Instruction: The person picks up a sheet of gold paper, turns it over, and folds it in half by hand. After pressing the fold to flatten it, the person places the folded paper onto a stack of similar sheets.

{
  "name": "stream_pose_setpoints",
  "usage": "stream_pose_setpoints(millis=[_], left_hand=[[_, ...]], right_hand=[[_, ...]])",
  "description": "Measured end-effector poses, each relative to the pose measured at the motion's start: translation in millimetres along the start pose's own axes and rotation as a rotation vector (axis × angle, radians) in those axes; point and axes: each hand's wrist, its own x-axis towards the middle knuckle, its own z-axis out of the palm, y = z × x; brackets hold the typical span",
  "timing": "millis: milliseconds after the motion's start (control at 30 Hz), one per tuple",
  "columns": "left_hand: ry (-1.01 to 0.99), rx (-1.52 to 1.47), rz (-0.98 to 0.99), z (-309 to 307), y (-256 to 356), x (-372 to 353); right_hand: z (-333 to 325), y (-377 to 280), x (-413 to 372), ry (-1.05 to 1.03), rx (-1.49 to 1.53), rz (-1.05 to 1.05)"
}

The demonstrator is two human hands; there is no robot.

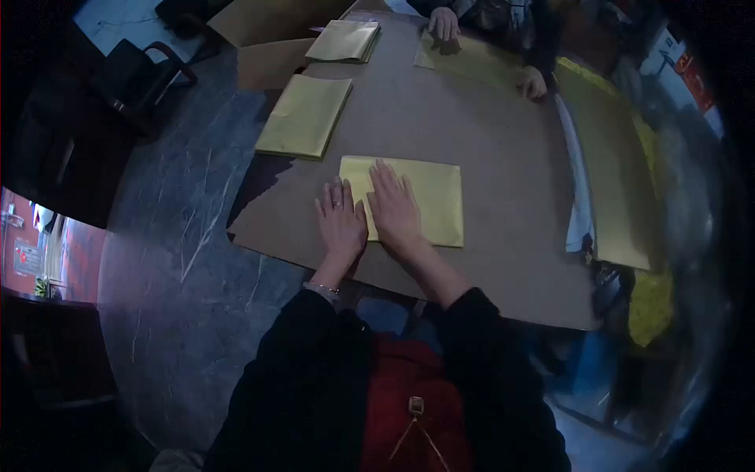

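Observation:
A folded sheet of yellow paper (436, 200) lies flat on the cardboard-topped table (503, 275) in front of me. My left hand (344, 224), with a ring and a bracelet, rests over the sheet's left edge, fingers stretched out. Beside it, my right hand (395, 208) presses flat on the paper, its fingers pointing away from me. Neither hand grips anything. What lies under the palms is hidden.
Two stacks of folded yellow paper, one nearer (303, 118) and one farther (344, 41), lie at the left. Across the table, a co-worker's hands (444, 25) touch another yellow sheet (480, 63). Large yellow sheets (609, 165) lie along the right. A chair (141, 75) stands left.

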Motion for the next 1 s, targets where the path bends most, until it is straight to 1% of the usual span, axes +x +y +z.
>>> stream_pose_setpoints(millis=[33,67,133,167,267,367,433,467,567,667,733,800,833,867,900,933,967,1000], left_hand=[[-0.020,0.053,0.015,3.8,-1.9,0.3],[-0.105,0.104,0.023,-5.9,-0.2,1.1],[-0.108,0.257,0.068,-1.8,-5.8,4.7],[-0.162,0.141,0.019,2.3,-6.4,5.3],[-0.032,-0.019,-0.012,-3.4,0.1,0.6],[-0.004,-0.021,-0.020,-2.7,2.1,1.2],[0.014,-0.029,-0.012,-4.6,1.8,-0.6],[0.033,-0.035,-0.010,-2.5,1.5,-0.7],[0.049,-0.032,0.000,-1.5,0.0,-0.4],[0.058,-0.003,-0.002,-3.0,0.7,-0.9],[0.105,-0.002,0.023,-1.0,-0.8,-0.5],[0.075,-0.009,0.009,-1.9,-0.1,-1.1],[0.039,-0.015,0.009,-1.2,-1.1,-1.2],[0.073,-0.091,-0.013,2.3,-2.1,-0.9],[0.109,-0.170,-0.037,4.8,-3.7,-1.9],[0.161,-0.375,-0.039,-10.9,-4.0,-7.1],[0.200,-0.588,-0.113,-20.8,-0.4,-17.2],[0.235,-0.801,-0.179,-28.7,4.4,-28.8]], right_hand=[[10.1,-16.8,7.6,0.034,0.244,0.026],[19.9,-31.2,12.2,0.068,0.491,0.048],[31.9,-45.3,15.4,0.112,0.799,0.085],[34.8,-41.8,13.6,0.156,0.877,0.106],[20.9,-18.6,0.9,0.130,0.939,0.149],[-4.1,0.5,-20.1,0.137,0.941,0.193],[-22.0,16.9,-34.1,0.119,0.912,0.294],[-23.4,25.9,-38.4,0.168,1.005,0.341],[-37.2,51.1,-55.4,0.268,1.080,0.409],[-43.1,68.6,-69.1,0.361,1.133,0.441],[-40.7,77.7,-73.5,0.421,1.162,0.446],[-32.1,86.4,-73.5,0.496,1.336,0.506],[-28.4,92.7,-70.0,0.561,1.573,0.601],[-29.8,100.7,-72.0,0.564,1.570,0.581],[-35.4,106.9,-75.4,0.509,1.476,0.711],[-43.4,113.0,-73.7,0.451,1.375,0.827],[-49.7,118.9,-69.9,0.449,1.261,0.892],[-55.4,127.0,-62.9,0.453,1.261,0.863]])
